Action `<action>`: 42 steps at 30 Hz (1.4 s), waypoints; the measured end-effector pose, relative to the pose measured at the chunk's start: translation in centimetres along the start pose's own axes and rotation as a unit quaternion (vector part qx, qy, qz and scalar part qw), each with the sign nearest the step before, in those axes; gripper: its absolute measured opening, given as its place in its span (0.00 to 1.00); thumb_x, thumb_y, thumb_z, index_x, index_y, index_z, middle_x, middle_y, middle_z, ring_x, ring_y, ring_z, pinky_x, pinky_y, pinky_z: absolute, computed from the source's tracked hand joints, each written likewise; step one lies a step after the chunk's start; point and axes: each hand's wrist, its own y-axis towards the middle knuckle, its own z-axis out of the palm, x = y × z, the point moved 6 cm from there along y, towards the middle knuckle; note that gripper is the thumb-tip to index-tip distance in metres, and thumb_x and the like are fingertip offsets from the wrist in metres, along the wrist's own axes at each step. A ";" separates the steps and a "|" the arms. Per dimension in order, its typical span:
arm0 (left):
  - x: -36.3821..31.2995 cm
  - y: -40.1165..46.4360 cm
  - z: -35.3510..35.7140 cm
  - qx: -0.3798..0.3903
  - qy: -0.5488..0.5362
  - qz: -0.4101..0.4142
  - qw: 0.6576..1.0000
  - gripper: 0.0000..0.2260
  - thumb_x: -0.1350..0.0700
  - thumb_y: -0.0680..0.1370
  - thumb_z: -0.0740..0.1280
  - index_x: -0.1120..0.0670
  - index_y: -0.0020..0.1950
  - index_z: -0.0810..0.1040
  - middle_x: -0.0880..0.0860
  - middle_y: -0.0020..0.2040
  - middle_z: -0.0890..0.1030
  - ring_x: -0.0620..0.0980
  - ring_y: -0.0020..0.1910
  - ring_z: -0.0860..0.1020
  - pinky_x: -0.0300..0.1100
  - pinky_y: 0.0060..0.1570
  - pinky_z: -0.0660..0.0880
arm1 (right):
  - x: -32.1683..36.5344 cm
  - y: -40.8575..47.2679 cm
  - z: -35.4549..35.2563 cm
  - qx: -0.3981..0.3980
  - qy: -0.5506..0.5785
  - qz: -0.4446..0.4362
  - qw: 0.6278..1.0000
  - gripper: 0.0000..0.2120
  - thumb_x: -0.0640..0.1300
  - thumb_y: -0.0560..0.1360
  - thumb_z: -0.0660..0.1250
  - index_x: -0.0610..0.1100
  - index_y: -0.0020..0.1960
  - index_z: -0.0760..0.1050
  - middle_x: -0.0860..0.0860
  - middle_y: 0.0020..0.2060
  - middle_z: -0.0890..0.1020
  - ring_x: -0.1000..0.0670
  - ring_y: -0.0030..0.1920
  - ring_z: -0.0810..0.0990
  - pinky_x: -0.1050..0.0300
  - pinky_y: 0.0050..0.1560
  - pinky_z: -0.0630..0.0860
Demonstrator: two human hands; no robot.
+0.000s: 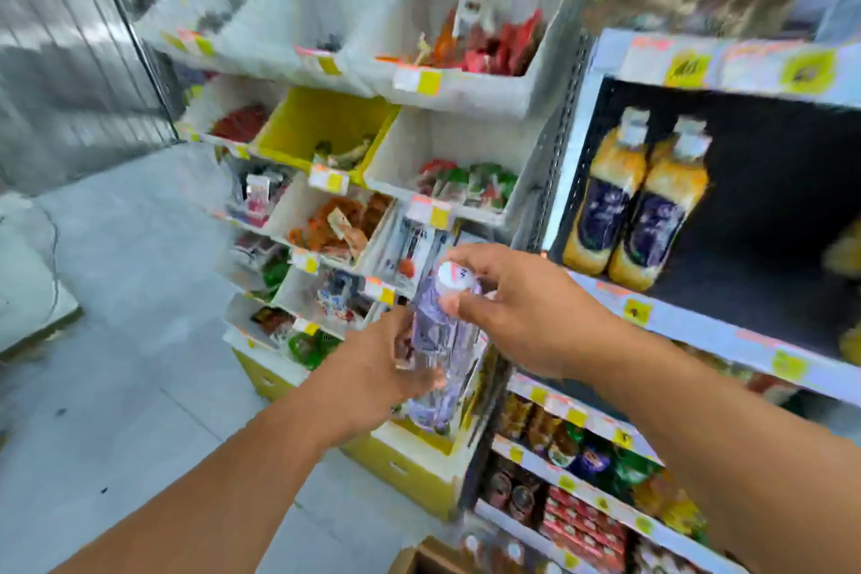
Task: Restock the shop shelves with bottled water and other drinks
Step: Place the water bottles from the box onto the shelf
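A clear water bottle (440,340) with a white cap and a purple label is held upright in front of me at mid frame. My left hand (382,368) grips its lower body from the left. My right hand (508,308) holds its neck just under the cap, thumb and fingers around it. To the right a dark shelf (727,336) carries two orange juice bottles (633,200) with dark labels at its left end. The rest of that shelf's board is bare, apart from blurred orange shapes at the far right edge.
White and yellow snack bins (326,117) in tiers stand left of the drinks shelf. Lower shelves (582,471) on the right hold cans and packets. An open cardboard box (424,557) sits at the bottom edge. Grey floor (140,294) spreads to the left.
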 end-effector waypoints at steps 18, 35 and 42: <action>-27.2 -1.0 -2.2 -0.088 -0.161 0.170 0.968 0.21 0.51 0.62 0.82 0.41 0.51 0.79 0.39 0.45 0.84 0.42 0.47 0.82 0.41 0.49 0.78 | 6.4 -7.6 -24.9 -0.264 0.097 -0.009 0.960 0.11 0.52 0.79 0.69 0.56 0.61 0.79 0.61 0.48 0.84 0.62 0.46 0.82 0.56 0.54 0.79; -52.5 7.6 9.5 -0.278 0.008 0.260 0.925 0.11 0.53 0.77 0.60 0.43 0.59 0.69 0.46 0.45 0.79 0.57 0.48 0.79 0.47 0.42 0.68 | -8.8 -12.3 -42.1 -0.469 0.144 0.081 0.868 0.40 0.65 0.59 0.76 0.55 0.68 0.72 0.51 0.62 0.80 0.54 0.58 0.81 0.52 0.60 0.78; -55.7 11.6 15.8 -0.188 0.055 0.289 0.937 0.22 0.46 0.77 0.65 0.44 0.70 0.66 0.45 0.65 0.72 0.52 0.62 0.75 0.48 0.55 0.72 | -15.7 -14.6 -46.5 -0.464 0.142 0.097 0.869 0.27 0.58 0.70 0.76 0.49 0.61 0.70 0.57 0.54 0.80 0.56 0.55 0.80 0.55 0.59 0.77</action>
